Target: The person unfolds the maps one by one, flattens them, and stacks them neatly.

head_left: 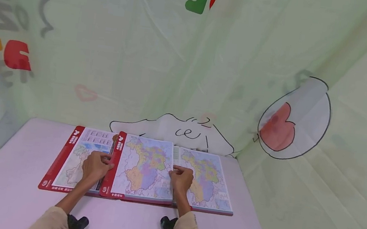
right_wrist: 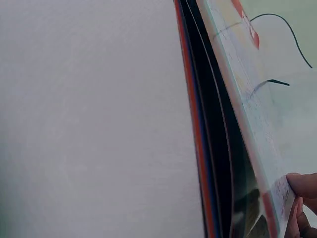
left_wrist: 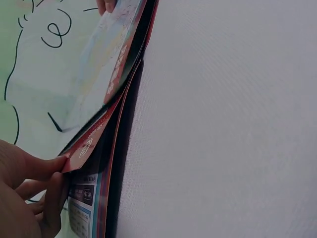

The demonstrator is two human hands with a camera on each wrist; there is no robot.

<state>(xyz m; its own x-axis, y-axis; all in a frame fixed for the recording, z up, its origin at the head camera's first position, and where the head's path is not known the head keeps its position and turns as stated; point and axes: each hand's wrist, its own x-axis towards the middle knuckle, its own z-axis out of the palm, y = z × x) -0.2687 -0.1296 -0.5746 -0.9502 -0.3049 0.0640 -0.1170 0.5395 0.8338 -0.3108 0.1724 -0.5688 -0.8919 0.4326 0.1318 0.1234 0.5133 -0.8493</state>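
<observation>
A glossy, red-edged map sheet (head_left: 145,168) with a coloured map lies in the middle, overlapping the map sheets at both sides. My left hand (head_left: 94,166) pinches its red left edge between thumb and fingers. In the left wrist view, the held red corner (left_wrist: 85,147) is lifted and bent above other sheets. At the opposite edge, my right hand (head_left: 182,178) pinches the sheet's right side. The right wrist view shows that side (right_wrist: 270,186) raised, with dark gaps between the layers below; only the thumb and parts of the fingers show there.
To the left lies another red-bordered map sheet (head_left: 61,168), and a similar coloured map (head_left: 207,179) lies on the right. All rest on a pale tabletop (head_left: 131,223). A light green printed curtain (head_left: 182,71) hangs behind the table and along its sides.
</observation>
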